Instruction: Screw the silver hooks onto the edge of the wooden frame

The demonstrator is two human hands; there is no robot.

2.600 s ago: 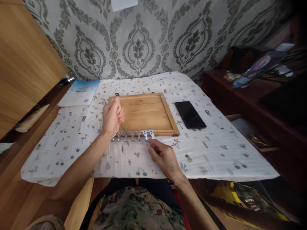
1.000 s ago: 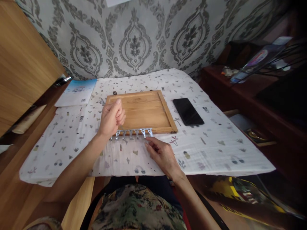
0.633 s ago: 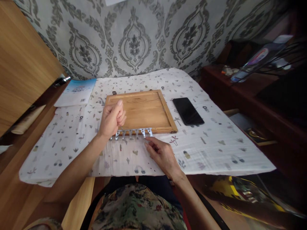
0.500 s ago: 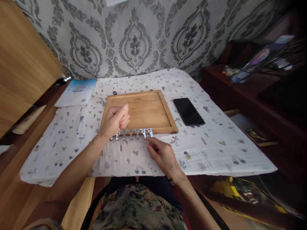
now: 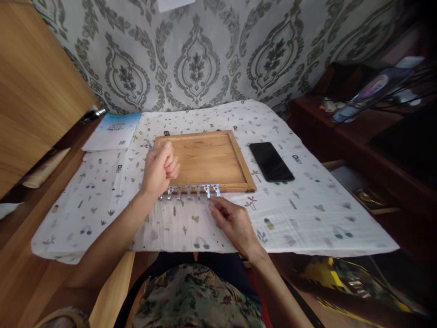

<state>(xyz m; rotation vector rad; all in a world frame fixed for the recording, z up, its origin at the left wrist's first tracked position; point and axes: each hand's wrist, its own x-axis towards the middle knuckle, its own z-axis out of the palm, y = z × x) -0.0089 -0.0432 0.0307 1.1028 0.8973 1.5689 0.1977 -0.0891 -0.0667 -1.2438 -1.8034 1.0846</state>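
Note:
A framed wooden board (image 5: 208,159) lies flat on the patterned cloth. Along its near edge runs a silvery metal strip with several hooks (image 5: 189,191). My left hand (image 5: 160,169) is closed in a fist above the board's left side, thumb on top; whatever its fingers hold, if anything, is hidden. Near the strip's right end, my right hand (image 5: 232,223) rests low with its fingers curled and the fingertips by the last hooks. Whether those fingertips pinch the metal cannot be made out.
A black phone (image 5: 271,161) lies right of the board. A blue and white booklet (image 5: 112,132) is at the cloth's back left. On the dark furniture at right stands a bottle (image 5: 378,86). A patterned curtain (image 5: 196,59) hangs behind the table.
The whole view has shifted slightly. My left fist has moved a little left over the board and turned more upright. My right hand stays by the strip's right end.

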